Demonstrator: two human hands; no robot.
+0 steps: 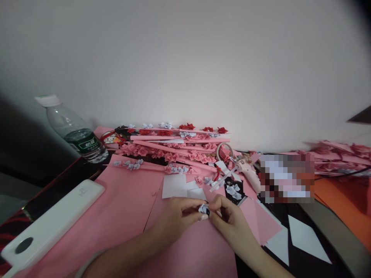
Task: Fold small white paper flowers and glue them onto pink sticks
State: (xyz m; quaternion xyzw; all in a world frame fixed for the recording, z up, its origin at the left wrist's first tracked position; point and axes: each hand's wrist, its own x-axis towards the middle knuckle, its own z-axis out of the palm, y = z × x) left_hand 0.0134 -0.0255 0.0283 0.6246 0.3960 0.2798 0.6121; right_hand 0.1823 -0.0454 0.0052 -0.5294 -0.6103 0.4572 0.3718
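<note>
Between my hands, above the pink paper sheets (127, 204), is a small white folded paper flower (203, 209). My left hand (185, 212) pinches it between thumb and fingers from the left. From the right, my right hand (227, 218) presses thumb and finger together at its edge. A small dark spot shows beside the flower; I cannot make out what it is. Just beyond my hands lie white paper squares (174, 186). More white paper flowers (233, 190) rest on a black patch, near a pink glue gun (248, 173).
A water bottle (78, 135) stands at the back left, beside a long white device (55, 220). Pink paper sticks with flowers (174, 154) are heaped along the wall (185, 69). A tape roll (225, 151) sits among them. Orange paper (339, 200) lies at the right.
</note>
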